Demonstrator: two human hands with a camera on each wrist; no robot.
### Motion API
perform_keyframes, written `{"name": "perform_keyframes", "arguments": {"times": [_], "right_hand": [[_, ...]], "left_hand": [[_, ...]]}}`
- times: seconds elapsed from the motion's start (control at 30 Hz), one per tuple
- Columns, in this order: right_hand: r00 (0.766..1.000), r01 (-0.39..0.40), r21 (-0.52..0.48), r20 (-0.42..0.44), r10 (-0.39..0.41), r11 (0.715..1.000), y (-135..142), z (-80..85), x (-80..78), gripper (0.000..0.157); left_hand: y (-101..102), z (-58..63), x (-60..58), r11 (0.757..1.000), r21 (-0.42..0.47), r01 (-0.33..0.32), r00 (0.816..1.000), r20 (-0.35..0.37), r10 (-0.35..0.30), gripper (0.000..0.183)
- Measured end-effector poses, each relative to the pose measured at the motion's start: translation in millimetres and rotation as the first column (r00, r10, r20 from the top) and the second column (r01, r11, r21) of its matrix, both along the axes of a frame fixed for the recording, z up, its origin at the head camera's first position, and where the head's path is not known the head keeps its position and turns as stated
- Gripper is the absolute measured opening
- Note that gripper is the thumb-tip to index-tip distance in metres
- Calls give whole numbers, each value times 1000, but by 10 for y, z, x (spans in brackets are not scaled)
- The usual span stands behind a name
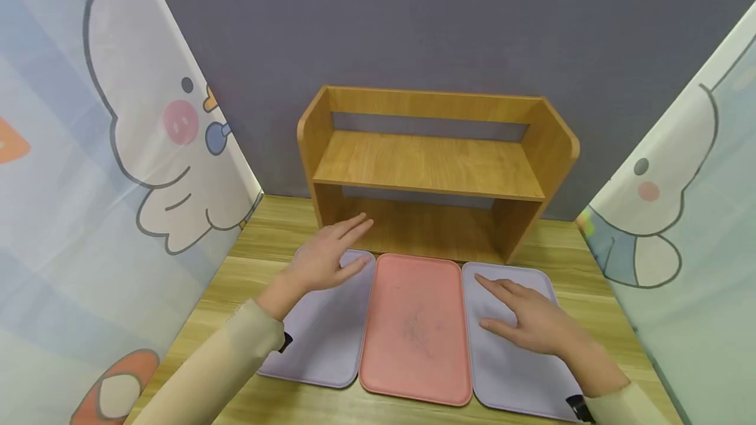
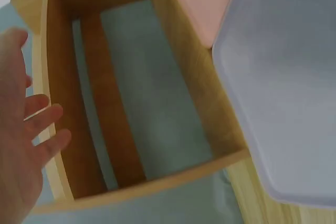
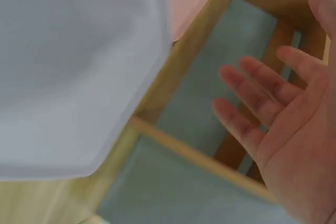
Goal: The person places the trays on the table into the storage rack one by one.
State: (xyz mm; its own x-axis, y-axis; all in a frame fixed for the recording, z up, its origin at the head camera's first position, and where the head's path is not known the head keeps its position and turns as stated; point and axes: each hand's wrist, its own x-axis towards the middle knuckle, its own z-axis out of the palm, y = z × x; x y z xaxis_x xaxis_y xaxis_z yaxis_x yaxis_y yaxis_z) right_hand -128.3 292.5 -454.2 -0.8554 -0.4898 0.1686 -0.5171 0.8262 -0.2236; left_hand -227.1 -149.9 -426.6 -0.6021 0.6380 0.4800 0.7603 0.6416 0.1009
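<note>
My left hand [image 1: 321, 258] hovers over the far end of the left lavender tray [image 1: 325, 340], fingers spread and reaching toward the wooden shelf [image 1: 431, 159]. Nothing is in its grasp; the left wrist view shows the same hand [image 2: 26, 129] with loose, separated fingers. Above the right lavender tray [image 1: 508, 372] is my right hand [image 1: 531, 317], its fingers extended and the thumb apart. In the right wrist view that hand [image 3: 294, 124] has a bare palm and holds nothing. Between the two lavender trays lies a pink tray [image 1: 416, 326] with faint grey marks.
The two-tier shelf stands behind the trays on a wood-grain table [image 1: 266, 225]. A grey panel [image 1: 437, 25] rises at the back. Cartoon-printed curtains [image 1: 59, 248] hang at the left and right sides.
</note>
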Motion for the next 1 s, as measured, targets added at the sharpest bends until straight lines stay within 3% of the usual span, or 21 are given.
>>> {"name": "perform_keyframes", "arguments": {"times": [0.13, 0.3, 0.47, 0.6, 0.73, 0.8, 0.87, 1.0], "right_hand": [[995, 41, -25, 92, -38, 999, 269, -114, 111, 67], [991, 63, -112, 125, -49, 992, 703, -377, 309, 62], [984, 109, -176, 162, -80, 978, 1106, -615, 475, 61], [944, 193, -135, 294, -147, 972, 1388, -740, 568, 59], [885, 265, -98, 420, -202, 959, 1585, -855, 645, 59], [877, 270, -113, 438, -196, 956, 1646, -914, 685, 58], [888, 253, -137, 426, -174, 958, 1675, -960, 726, 58], [889, 230, -161, 436, -140, 960, 1678, -993, 748, 62]], "left_hand": [[-146, 173, -220, 986, 165, 1, 989, -144, 23, 63], [-350, 506, -532, 966, 258, -8, 954, -288, 85, 60], [-510, 845, -786, 954, 287, -90, 933, -312, 182, 59], [-587, 1017, -982, 939, 294, -179, 943, -222, 249, 59], [-649, 1086, -1150, 920, 298, -253, 963, -15, 270, 63], [-679, 1094, -1211, 912, 303, -276, 961, 99, 258, 65], [-701, 1099, -1263, 908, 312, -279, 956, 178, 233, 66], [-705, 1127, -1339, 895, 353, -272, 942, 286, 174, 68]]}}
